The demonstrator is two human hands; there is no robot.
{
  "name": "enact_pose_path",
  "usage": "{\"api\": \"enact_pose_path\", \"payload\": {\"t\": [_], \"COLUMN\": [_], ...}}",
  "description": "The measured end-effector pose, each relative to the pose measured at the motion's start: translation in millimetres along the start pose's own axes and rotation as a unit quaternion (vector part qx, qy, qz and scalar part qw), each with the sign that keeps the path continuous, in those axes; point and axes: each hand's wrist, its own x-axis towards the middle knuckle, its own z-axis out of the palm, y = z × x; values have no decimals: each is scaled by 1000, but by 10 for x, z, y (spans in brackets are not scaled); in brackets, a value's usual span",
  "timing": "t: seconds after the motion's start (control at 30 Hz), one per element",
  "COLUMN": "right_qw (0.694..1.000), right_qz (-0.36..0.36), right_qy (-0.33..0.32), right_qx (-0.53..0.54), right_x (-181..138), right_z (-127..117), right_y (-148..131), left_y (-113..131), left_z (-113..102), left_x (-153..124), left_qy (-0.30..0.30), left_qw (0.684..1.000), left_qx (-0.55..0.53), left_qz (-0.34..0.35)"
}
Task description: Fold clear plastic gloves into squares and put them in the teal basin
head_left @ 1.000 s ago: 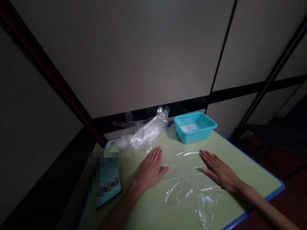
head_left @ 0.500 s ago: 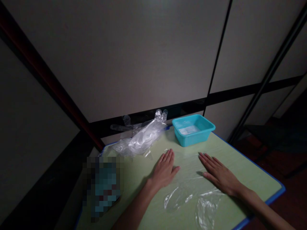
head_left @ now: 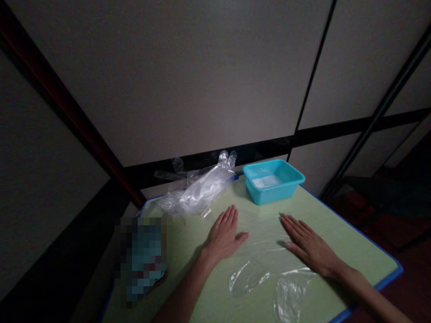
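Both hands lay palm down on a green table (head_left: pixel 336 237) with a blue edge. A clear plastic film (head_left: pixel 266 255) was spread flat on the table top between and under the hands, in the middle of the table and in front of the person. Its long axis ran from the far side, just short of the teal basin (head_left: pixel 269 196), toward the near edge, skewed slightly to the right at the near end. The near end showed two rounded, wrinkled lobes pointing at the person; the far end was smooth and hard to trace against the table. I could not tell whether the piece was a glove or a plain sheet. The left hand (head_left: pixel 225 235) rested at the film's left margin, its fingers (head_left: pixel 229 217) straight, close together and pointing away from the person, thumb spread to the right, holding nothing; whether the palm sat on film or on bare table could not be told. The right hand (head_left: pixel 310 244) rested on the film's right part, its fingers (head_left: pixel 292 224) straight, slightly fanned and angled toward the far left, also gripping nothing. The two hands were well apart, with smooth film between them. The basin stood at the far edge, beyond the hands, with something pale in its bottom. A heap of clear plastic gloves (head_left: pixel 195 193) lay at the far left corner, glove tips up against the wall (head_left: pixel 202 80). A pixelated object (head_left: pixel 143 255) sat at the left edge, near the left forearm.
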Motion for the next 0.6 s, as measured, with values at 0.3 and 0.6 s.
{"api": "enact_pose_path", "payload": {"t": [0.3,0.6], "right_qw": [997,996], "right_qz": [70,-23], "right_qy": [-29,-27], "right_qx": [-15,79], "right_x": [-24,727], "right_z": [19,-148], "right_y": [107,-732], "left_y": [-4,-8], "left_z": [32,79], "left_x": [-13,-7], "left_qy": [9,24], "left_qw": [1000,1000], "left_qx": [-9,0], "left_qz": [2,4]}}
